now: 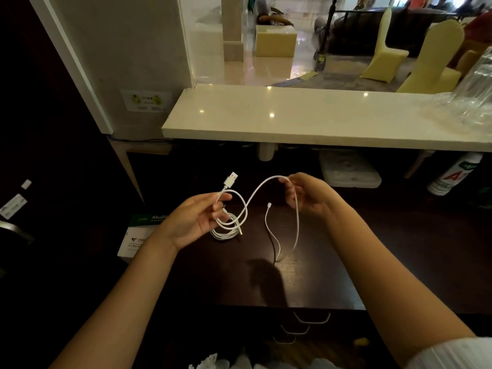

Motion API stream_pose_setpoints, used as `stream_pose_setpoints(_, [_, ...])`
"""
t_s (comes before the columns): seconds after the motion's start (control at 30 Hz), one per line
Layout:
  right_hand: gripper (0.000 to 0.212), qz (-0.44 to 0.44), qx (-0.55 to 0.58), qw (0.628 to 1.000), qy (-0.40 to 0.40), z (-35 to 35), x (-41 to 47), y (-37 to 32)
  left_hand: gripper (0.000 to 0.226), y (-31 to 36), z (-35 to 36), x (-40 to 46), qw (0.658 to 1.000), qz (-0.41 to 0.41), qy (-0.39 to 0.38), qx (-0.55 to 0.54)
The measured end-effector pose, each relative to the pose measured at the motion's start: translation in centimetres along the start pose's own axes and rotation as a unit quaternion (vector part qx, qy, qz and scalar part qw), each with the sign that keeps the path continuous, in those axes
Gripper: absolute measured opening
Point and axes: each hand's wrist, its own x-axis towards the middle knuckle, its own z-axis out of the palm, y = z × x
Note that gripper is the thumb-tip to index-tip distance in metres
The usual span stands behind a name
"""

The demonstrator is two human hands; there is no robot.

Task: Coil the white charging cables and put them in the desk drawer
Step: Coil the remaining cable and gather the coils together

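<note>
**Trainee:** Which step am I on?

**Instructor:** You are forming the first loops. Your left hand [195, 218] is pinching the white charging cable [255, 194] just below its USB-A plug [230, 179], thumb and fingers closed on the cord, with the plug sticking up above the fingers. Your right hand [306, 194] is gripping the same cable further along, fingers curled around it, so the cord is arching between both hands above the desk [306, 278]. From the right hand the slack is hanging down to the desk and rising again to the small connector [269, 205].

**Trainee:** And the other cable?

**Instructor:** A coiled white cable [226, 233] is lying on the desk just below your left hand. I judge that it is already wound.

**Trainee:** What is the next move calling for?

**Instructor:** In my judgement, you are needing to carry the right-hand section across to the left hand and lay it in as a loop. Keep the loops even, and keep the hanging tail from snagging the coil underneath.

**Trainee:** Where is the drawer?

**Instructor:** The drawer handles [311, 318] are showing at the desk's front edge, near you. All drawers are looking closed.

**Trainee:** The surroundings?

**Instructor:** You are working at a dark wooden desk under a pale stone counter [292, 115]. A box [138, 235] is sitting at the left. Covered chairs [383, 49] are standing in the hall beyond.
</note>
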Motion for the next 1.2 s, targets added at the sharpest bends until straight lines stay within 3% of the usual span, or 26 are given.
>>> stream_pose_setpoints(0.07, [0.025, -0.013, 0.05, 0.998, -0.03, 1.3, -0.3, -0.2, 0.02, -0.3, 0.1, -0.2, 0.999, 0.001, 0.005, 0.033])
stream_pose_setpoints(0.17, [0.021, -0.045, 0.04, 0.997, -0.055, 3.3, -1.0, 0.0, 0.022, -0.5, 0.2, -0.4, 0.998, -0.001, 0.016, 0.062])
stream_pose_setpoints(0.43, [0.012, -0.155, -0.169, 0.968, -0.099, 6.8, -3.1, 3.6, 0.019, -1.3, 1.7, -0.4, 0.998, 0.001, 0.058, 0.035])
stream_pose_setpoints(0.53, [0.013, -0.214, -0.276, 0.936, -0.05, 7.0, -3.4, 5.8, 0.018, -1.3, 2.2, -0.6, 0.997, 0.019, 0.071, 0.013])
stream_pose_setpoints(0.67, [0.012, -0.338, -0.414, 0.844, 0.046, 6.2, -3.6, 8.4, 0.024, -1.3, 2.0, -0.8, 0.996, 0.046, 0.068, -0.023])
stream_pose_setpoints(0.83, [0.02, -0.337, -0.464, 0.817, 0.067, 5.7, -3.2, 9.9, 0.023, -0.7, 2.2, -0.6, 0.986, 0.07, 0.085, -0.121])
stream_pose_setpoints(0.93, [0.01, -0.351, -0.397, 0.842, 0.098, 5.3, -2.6, 8.9, 0.021, -0.3, 2.0, -1.0, 0.983, 0.054, 0.053, -0.166])
stream_pose_setpoints(0.97, [0.017, -0.331, -0.368, 0.865, 0.084, 5.2, -2.3, 8.1, 0.019, -0.2, 1.9, -1.1, 0.983, 0.046, 0.039, -0.171])
stream_pose_setpoints(1.07, [0.032, -0.186, -0.255, 0.948, -0.051, 5.2, -2.1, 6.2, 0.015, -0.3, 1.9, -1.4, 0.987, 0.036, 0.006, -0.157])
stream_pose_setpoints(1.13, [0.024, -0.136, -0.204, 0.963, -0.111, 5.0, -2.1, 5.3, 0.015, -0.6, 1.9, -1.3, 0.989, 0.036, 0.004, -0.141])
stream_pose_setpoints(1.2, [0.019, -0.131, -0.197, 0.965, -0.113, 4.5, -1.8, 4.7, 0.02, -0.7, 1.9, -1.2, 0.991, 0.04, 0.013, -0.126])
